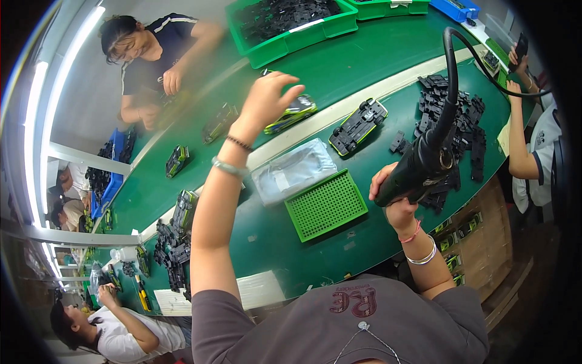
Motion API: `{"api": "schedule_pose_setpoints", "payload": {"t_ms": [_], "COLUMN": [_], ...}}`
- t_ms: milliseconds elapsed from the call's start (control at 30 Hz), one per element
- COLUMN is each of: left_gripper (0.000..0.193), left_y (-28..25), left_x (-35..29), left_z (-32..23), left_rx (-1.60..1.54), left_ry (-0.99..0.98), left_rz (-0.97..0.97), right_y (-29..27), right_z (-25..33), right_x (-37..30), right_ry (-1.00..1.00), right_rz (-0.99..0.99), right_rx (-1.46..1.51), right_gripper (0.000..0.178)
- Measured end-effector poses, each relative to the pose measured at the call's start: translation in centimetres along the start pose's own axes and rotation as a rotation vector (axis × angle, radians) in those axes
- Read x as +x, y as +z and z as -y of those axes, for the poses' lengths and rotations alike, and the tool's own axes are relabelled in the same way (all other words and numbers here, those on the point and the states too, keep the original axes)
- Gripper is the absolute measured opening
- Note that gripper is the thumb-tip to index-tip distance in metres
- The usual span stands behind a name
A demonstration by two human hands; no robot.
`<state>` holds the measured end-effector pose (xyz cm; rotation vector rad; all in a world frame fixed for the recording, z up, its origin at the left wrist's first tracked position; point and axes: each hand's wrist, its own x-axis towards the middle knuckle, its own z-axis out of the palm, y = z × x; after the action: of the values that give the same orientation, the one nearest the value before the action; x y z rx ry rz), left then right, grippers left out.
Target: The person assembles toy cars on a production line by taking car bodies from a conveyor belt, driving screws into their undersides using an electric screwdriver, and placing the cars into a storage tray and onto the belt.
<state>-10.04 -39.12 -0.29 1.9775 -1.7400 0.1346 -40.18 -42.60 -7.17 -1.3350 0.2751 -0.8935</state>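
Note:
My right hand (397, 203) is wrapped round a thick black corded power tool, which looks like an electric screwdriver (418, 167). Its cable loops up and away to the right; its tip is hidden from here. My left hand (270, 100) reaches over the far side of the bench, thumb and fingers apart. Just beyond and below it is a green and black toy car (297, 113), slightly blurred; I cannot tell whether the fingers touch it. Between my hands, another toy car (357, 127) lies upside down with its black chassis showing.
A green perforated tray (326, 205) and a clear plastic tray (295, 171) sit before me. Black chassis parts (451, 115) are heaped at right, more (173, 252) at left. Green bins (294, 36) stand at the back. Co-workers sit across, at left and at right.

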Motion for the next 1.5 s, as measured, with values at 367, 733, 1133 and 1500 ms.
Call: {"api": "schedule_pose_setpoints", "payload": {"t_ms": [367, 733, 1133, 1500], "left_gripper": [0.035, 0.040, 0.042, 0.044], "left_y": [6.7, -14.7, -22.1, -7.2], "left_x": [3.7, -20.7, -39.7, -66.0], "left_z": [-2.5, 5.1, -4.9, -26.4], "left_rx": [0.173, 0.441, 0.330, -0.091], "left_ry": [-0.063, -0.551, -0.993, -2.005], "left_rz": [0.321, 0.270, -0.123, -0.798], "right_y": [0.0, -0.6, -2.6, -2.2], "right_z": [-0.2, -1.0, -2.2, -1.1], "right_x": [0.0, -0.2, 0.7, 2.0], "right_ry": [-0.043, -0.002, -0.012, 0.008], "right_rz": [0.031, -0.026, 0.118, 0.144], "right_rx": [0.009, 0.055, 0.035, -0.085], "right_gripper": [0.089, 0.092, 0.096, 0.101]}}
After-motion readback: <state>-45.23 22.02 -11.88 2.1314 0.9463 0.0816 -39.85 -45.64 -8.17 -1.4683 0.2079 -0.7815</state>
